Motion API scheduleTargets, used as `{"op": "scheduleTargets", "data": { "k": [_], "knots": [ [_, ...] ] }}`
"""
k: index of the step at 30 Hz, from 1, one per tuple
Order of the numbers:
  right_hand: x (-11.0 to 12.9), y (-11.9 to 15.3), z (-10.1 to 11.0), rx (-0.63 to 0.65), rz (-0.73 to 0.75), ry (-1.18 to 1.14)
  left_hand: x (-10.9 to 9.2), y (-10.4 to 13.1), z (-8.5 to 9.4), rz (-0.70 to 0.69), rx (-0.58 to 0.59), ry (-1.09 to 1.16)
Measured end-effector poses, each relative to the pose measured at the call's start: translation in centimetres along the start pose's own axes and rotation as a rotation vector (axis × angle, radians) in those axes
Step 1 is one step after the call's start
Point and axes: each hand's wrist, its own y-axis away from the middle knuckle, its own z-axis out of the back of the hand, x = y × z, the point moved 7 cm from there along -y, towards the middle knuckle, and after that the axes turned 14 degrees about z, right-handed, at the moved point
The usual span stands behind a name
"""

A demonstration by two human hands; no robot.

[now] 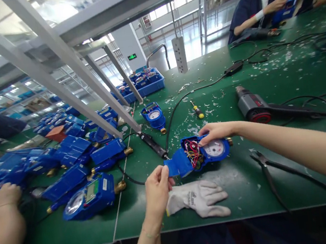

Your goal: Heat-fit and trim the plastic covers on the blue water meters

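Observation:
An opened blue meter [215,149] lies on the green table, its round dial facing up and red and yellow wires showing in its compartment. My left hand [156,185] pinches the outer edge of the meter's blue cover [178,164], which is folded out to the left. My right hand [213,132] rests on the top edge of the meter, between the wires and the dial, thumb and fingers closed on the housing. A white glove [200,199] lies flat just below the meter. A black pen-like tool [153,144] on a cable lies above my left hand.
Pliers [265,162] and a heat gun [253,105] lie at the right. A screwdriver [197,110] and another blue meter [153,116] are farther back. Many blue meters [73,150] crowd the left, beside a person's hand [6,195]. Metal posts slant overhead; a power strip [180,55] hangs behind.

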Motion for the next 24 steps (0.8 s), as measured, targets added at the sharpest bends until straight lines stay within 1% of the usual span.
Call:
{"op": "scheduleTargets", "data": {
  "k": [2, 4, 8, 10, 12, 14, 16, 17, 18, 19, 20, 21, 22, 23, 24],
  "knots": [
    [-0.8, 0.5, 0.0, -0.021, -0.040, -0.080, 0.4, -0.5, -0.8, 0.053, 0.051, 0.112],
    [-1.5, 1.1, -0.1, -0.041, -0.075, -0.148, 0.8, -0.9, -1.7, 0.074, 0.081, 0.166],
    [-2.6, 2.3, -0.1, -0.111, -0.111, -0.221, 0.6, -1.6, -2.7, -0.012, 0.057, 0.173],
    [-2.9, 2.6, 0.2, -0.157, -0.112, -0.214, 0.1, -2.0, -2.8, -0.068, 0.024, 0.159],
    [-2.9, 3.0, 1.0, -0.229, -0.100, -0.159, -0.5, -2.3, -2.7, -0.108, -0.007, 0.145],
    [-2.2, 3.6, 2.1, -0.361, -0.070, -0.044, -1.0, -2.5, -2.6, -0.127, -0.032, 0.140],
    [-0.6, 4.8, 3.1, -0.557, -0.022, 0.098, -1.4, -2.5, -2.3, -0.138, -0.054, 0.145],
    [0.7, 5.6, 3.2, -0.666, 0.028, 0.184, -1.7, -2.4, -2.3, -0.144, -0.059, 0.152],
    [2.3, 6.5, 2.8, -0.768, 0.102, 0.280, -2.0, -2.3, -2.3, -0.152, -0.057, 0.163],
    [4.2, 7.2, 2.0, -0.844, 0.197, 0.374, -2.3, -2.1, -2.4, -0.161, -0.050, 0.176],
    [7.0, 8.0, 0.5, -0.918, 0.401, 0.586, -2.7, -1.8, -2.5, -0.172, -0.043, 0.188],
    [9.5, 8.6, -1.7, -0.935, 0.586, 0.788, -3.1, -1.5, -2.7, -0.186, -0.039, 0.196],
    [11.1, 8.7, -3.9, -0.927, 0.692, 0.957, -3.6, -1.1, -2.9, -0.203, -0.037, 0.198],
    [12.2, 8.5, -5.8, -0.908, 0.732, 1.083, -4.0, -0.7, -3.0, -0.222, -0.041, 0.191],
    [12.9, 8.2, -7.3, -0.915, 0.743, 1.163, -4.4, -0.2, -3.1, -0.241, -0.051, 0.174]
  ]
}}
